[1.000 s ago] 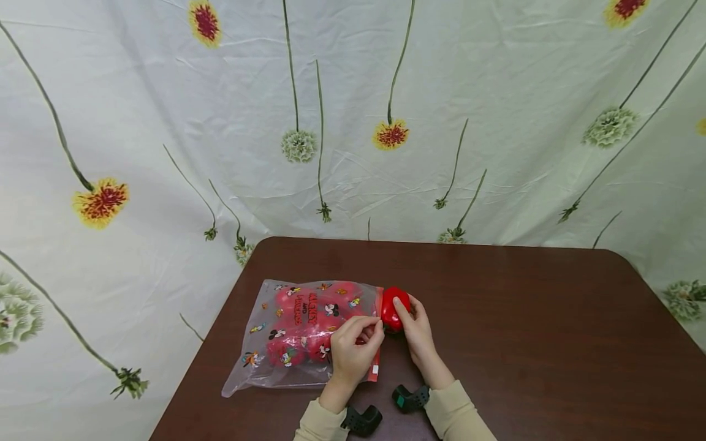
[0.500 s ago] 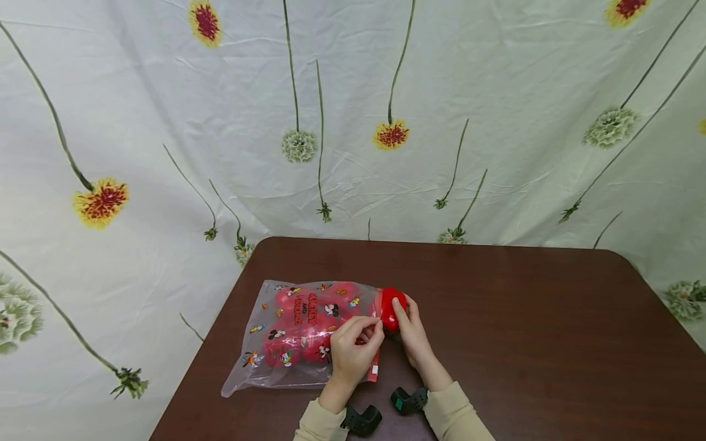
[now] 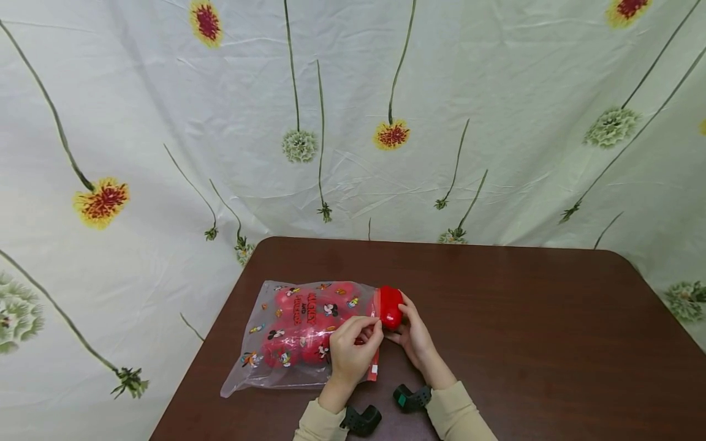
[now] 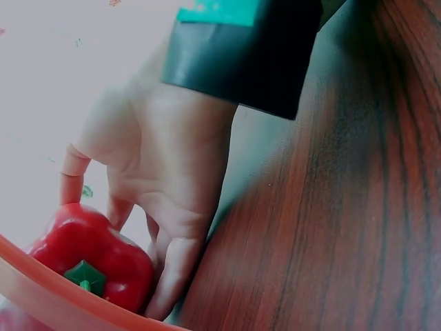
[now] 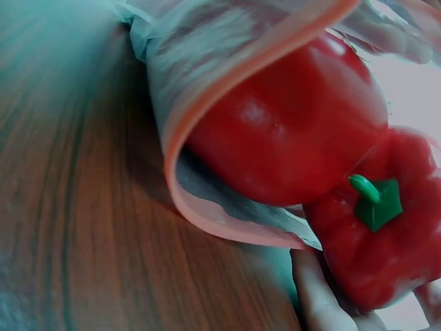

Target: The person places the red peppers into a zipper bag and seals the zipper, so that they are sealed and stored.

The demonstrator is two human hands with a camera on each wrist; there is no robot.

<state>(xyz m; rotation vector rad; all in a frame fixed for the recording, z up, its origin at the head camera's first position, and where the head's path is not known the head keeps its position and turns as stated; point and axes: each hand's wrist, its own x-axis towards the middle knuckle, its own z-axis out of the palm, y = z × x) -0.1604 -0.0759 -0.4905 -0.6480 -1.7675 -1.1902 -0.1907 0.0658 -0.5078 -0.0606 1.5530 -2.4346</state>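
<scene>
Toward the left edge of the brown wooden table (image 3: 524, 318), the left hand (image 3: 350, 350) pinched a printed clear plastic bag (image 3: 300, 334) at its orange-red rim (image 3: 373, 372), where the right hand (image 3: 417, 339) clasped a glossy red bell pepper (image 3: 391, 308).

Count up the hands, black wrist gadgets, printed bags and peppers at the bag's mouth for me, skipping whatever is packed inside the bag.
Hands: 2 (left hand, right hand)
Black wrist gadgets: 2 (left gadget, right gadget)
Printed bag: 1
Red pepper at the bag's mouth: 1
Total: 6
</scene>
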